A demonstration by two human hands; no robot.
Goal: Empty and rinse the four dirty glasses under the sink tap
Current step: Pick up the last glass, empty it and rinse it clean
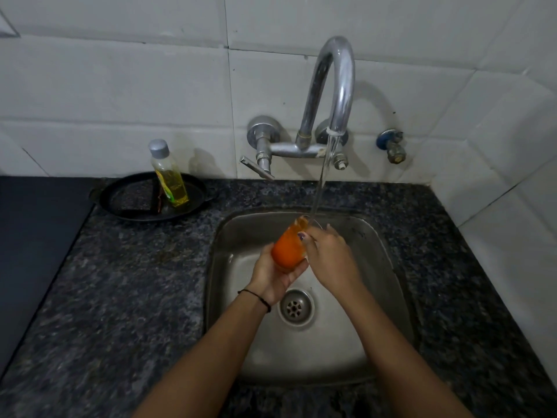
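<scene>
— Where's the glass (287,250)?
— Over the sink (217,267), toward its 12 o'clock, tilted under the tap (334,86). My left hand (272,274) cups its base; my right hand (330,259) pinches its rim.

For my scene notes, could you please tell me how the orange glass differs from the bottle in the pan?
The orange glass is held tilted over the sink by the left hand and right hand; the bottle stands upright, untouched, in a black pan. The glass is open-mouthed under the running tap; the bottle is capped. The glass looks orange, the bottle's liquid yellow. Both are containers.
</scene>
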